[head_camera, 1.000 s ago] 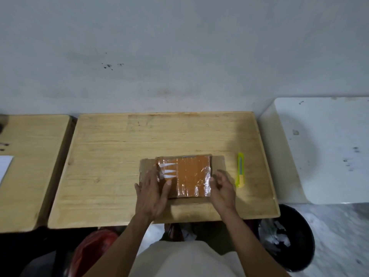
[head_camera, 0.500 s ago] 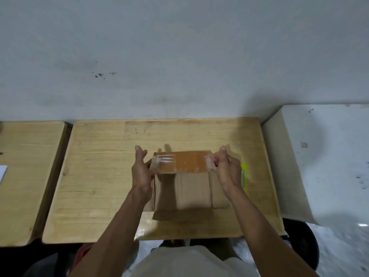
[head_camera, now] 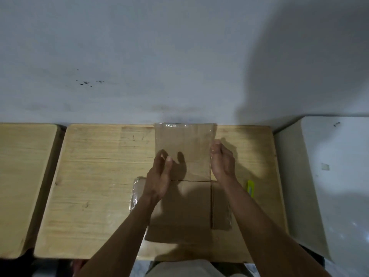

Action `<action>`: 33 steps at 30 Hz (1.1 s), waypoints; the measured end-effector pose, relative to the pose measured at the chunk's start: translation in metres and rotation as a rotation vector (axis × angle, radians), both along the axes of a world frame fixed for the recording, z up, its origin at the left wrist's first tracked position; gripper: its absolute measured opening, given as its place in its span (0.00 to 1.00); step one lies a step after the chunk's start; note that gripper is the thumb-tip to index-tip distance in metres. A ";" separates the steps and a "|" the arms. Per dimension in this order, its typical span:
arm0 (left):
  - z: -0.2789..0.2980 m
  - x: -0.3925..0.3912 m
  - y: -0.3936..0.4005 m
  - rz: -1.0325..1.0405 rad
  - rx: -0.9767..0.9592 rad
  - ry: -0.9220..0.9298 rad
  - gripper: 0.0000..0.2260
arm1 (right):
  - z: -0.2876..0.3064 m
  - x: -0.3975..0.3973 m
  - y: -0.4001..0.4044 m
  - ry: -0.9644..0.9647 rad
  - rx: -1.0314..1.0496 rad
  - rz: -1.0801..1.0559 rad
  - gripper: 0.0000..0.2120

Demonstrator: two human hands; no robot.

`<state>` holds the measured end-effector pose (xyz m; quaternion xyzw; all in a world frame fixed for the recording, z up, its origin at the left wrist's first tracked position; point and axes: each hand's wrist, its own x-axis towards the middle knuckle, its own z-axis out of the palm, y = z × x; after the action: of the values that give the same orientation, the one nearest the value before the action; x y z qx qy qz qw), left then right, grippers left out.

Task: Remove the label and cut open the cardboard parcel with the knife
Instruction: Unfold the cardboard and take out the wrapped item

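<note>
The brown cardboard parcel (head_camera: 185, 208) lies unfolded on the wooden table (head_camera: 95, 182). Its far flap (head_camera: 184, 142) is laid back towards the wall, inner side up, with shiny clear tape along the far edge. My left hand (head_camera: 159, 172) pinches the flap's near left corner. My right hand (head_camera: 222, 160) curls around the flap's right edge. A side flap covered in clear tape (head_camera: 136, 193) sticks out left of my left wrist. The yellow knife (head_camera: 251, 189) lies on the table just right of my right forearm, partly hidden by it.
A second wooden table (head_camera: 22, 186) stands to the left across a narrow gap. A white table (head_camera: 329, 176) adjoins on the right. A grey wall (head_camera: 179, 56) rises directly behind the tables.
Both hands lifted the orange-taped top flap from the shut parcel and swung it away towards the wall. It now lies back with its plain inner side up. The view also shifted.
</note>
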<state>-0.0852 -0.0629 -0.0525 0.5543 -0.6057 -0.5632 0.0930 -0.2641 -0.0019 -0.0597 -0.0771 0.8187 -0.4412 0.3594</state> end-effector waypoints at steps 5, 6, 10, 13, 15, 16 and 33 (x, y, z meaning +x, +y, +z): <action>-0.035 0.014 0.015 -0.337 -0.268 -0.265 0.32 | -0.006 0.014 0.010 0.179 0.101 0.222 0.18; -0.037 0.019 0.019 -0.399 -0.336 -0.350 0.31 | -0.010 0.020 0.015 0.259 0.107 0.304 0.17; -0.039 0.040 0.038 -0.524 -0.469 -0.538 0.29 | -0.025 0.052 0.057 0.639 0.171 0.526 0.19; -0.041 0.058 0.049 -0.536 -0.443 -0.598 0.30 | -0.034 0.077 0.089 0.757 0.303 0.658 0.24; -0.043 0.067 0.056 -0.556 -0.452 -0.629 0.30 | -0.041 0.087 0.101 0.717 0.402 0.730 0.27; -0.045 0.070 0.058 -0.562 -0.458 -0.639 0.31 | -0.047 0.091 0.105 0.692 0.430 0.752 0.28; -0.089 0.097 0.089 -0.466 -0.606 -0.682 0.34 | -0.097 0.102 0.127 0.999 0.348 0.727 0.28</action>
<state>0.0115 0.0259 -0.1412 0.5050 -0.8452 -0.1552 -0.0813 -0.1619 0.1250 -0.1563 -0.4864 0.8688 -0.0628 0.0686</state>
